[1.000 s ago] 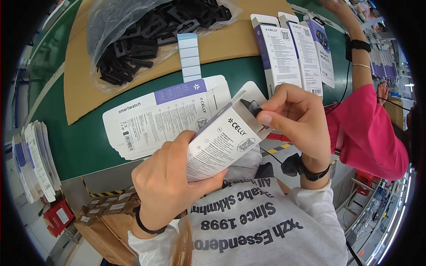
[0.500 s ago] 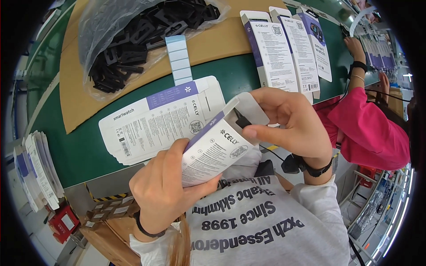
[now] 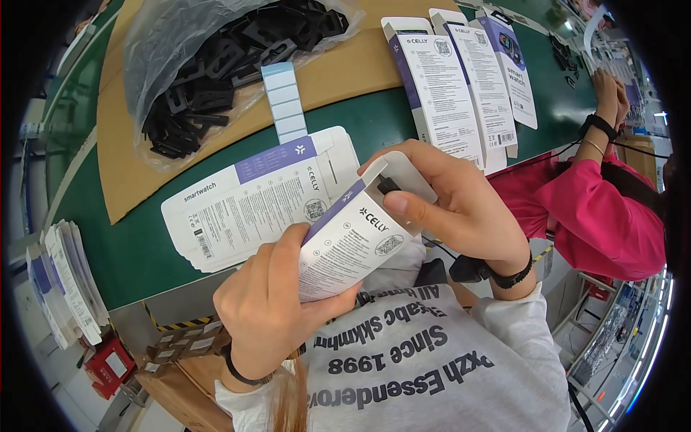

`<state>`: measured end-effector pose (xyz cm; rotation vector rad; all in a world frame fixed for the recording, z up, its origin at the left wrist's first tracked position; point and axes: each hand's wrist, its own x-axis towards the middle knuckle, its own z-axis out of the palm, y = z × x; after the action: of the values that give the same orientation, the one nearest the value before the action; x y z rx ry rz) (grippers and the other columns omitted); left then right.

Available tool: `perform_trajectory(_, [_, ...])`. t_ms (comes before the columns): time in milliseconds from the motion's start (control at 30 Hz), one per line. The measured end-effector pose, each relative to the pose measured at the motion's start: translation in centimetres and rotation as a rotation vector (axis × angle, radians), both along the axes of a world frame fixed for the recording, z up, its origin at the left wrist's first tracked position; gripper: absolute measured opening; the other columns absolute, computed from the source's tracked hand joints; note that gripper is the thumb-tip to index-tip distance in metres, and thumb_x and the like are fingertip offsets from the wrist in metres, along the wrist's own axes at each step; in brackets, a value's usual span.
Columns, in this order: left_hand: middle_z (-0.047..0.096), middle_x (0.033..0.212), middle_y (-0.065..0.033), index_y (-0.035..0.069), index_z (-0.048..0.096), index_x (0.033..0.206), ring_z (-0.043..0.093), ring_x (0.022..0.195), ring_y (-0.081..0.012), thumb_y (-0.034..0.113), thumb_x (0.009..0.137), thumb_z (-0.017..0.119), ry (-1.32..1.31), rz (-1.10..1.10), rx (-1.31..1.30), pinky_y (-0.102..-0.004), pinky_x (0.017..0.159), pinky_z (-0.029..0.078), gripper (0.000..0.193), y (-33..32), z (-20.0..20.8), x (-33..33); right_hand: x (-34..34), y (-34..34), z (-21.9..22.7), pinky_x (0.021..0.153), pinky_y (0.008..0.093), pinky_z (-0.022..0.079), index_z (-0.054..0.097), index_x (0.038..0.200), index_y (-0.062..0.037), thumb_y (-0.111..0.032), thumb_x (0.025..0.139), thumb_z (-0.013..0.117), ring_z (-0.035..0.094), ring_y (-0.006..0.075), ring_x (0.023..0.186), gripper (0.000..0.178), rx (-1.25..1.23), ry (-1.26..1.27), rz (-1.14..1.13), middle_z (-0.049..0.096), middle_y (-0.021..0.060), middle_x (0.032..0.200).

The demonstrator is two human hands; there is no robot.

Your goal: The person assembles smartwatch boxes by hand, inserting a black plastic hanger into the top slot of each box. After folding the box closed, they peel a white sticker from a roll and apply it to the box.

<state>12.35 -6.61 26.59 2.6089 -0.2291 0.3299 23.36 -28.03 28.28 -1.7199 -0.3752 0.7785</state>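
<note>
My left hand (image 3: 263, 302) is wrapped round a white and purple smartwatch box (image 3: 345, 248), held tilted with its top end open. At that end is my right hand (image 3: 450, 198), its fingers curled behind the raised white flap (image 3: 412, 173). Its thumb presses beside a small black piece (image 3: 387, 186) that sticks out of the opening; the rest of the piece is hidden inside the box. Just beyond my left hand, a flattened stack of the same boxes (image 3: 245, 205) lies on the green table (image 3: 137, 252).
A clear bag of black plastic parts (image 3: 216, 79) lies on cardboard (image 3: 115, 144), with a strip of pale blue labels (image 3: 284, 104) beside it. Several boxes (image 3: 439, 93) lie at the far right. Flat boxes (image 3: 68, 281) stand at left. A pink-sleeved co-worker (image 3: 583, 209) sits at right.
The black piece sits deeper in the box, and my right thumb has moved closer to the opening. The co-worker's hand has drawn together with the other at the table's far right.
</note>
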Motion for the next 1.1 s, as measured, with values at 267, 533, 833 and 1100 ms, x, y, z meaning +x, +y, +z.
perform_trajectory(267, [0.061,0.071,-0.0077,-0.001,0.063,0.105,0.06,0.053,-0.0208,0.035,0.06,0.09,-0.016,0.033,-0.016,-0.0302,0.048,0.05,0.063,-0.5,0.4,0.1,0.5,-0.1,-0.6,0.078,0.0274,0.045,0.064,0.12,-0.0037,-0.008,0.088,0.066,0.054,0.0129,0.087,0.032,-0.103,-0.496,0.051,0.063,0.0056,0.103])
perform_trajectory(533, [0.07,0.082,-0.0135,-0.001,0.064,0.101,0.071,0.069,-0.0206,0.033,0.057,0.096,0.199,0.07,-0.359,-0.0278,0.059,0.055,0.065,-0.7,1.7,0.0,-1.6,-0.9,1.0,0.084,0.0275,0.046,0.045,0.138,-0.0013,-0.039,0.082,0.078,0.053,0.0172,0.095,0.075,0.317,-0.171,-0.464,0.054,0.0102,0.12])
perform_trajectory(833, [0.073,0.085,-0.0142,-0.007,0.065,0.108,0.069,0.071,-0.0159,0.013,0.079,0.082,0.007,0.088,-0.769,-0.0266,0.066,0.053,0.039,-4.5,-1.6,1.6,-6.4,-0.5,-3.1,0.055,0.0369,0.048,0.065,0.103,0.0,-0.017,0.092,0.067,0.059,0.0354,0.06,0.02,-0.071,-0.825,-0.364,0.059,0.0164,0.071])
perform_trajectory(1100, [0.068,0.077,-0.019,-0.003,0.06,0.107,0.068,0.063,-0.034,0.022,0.095,0.065,0.097,0.112,-0.759,-0.0396,0.053,0.051,0.028,-8.9,-2.1,7.1,-3.5,-1.4,-2.4,0.073,0.0277,0.049,0.035,0.144,0.0011,-0.012,0.086,0.071,0.056,0.0161,0.088,0.07,-0.222,-0.678,-0.716,0.055,0.0164,0.123])
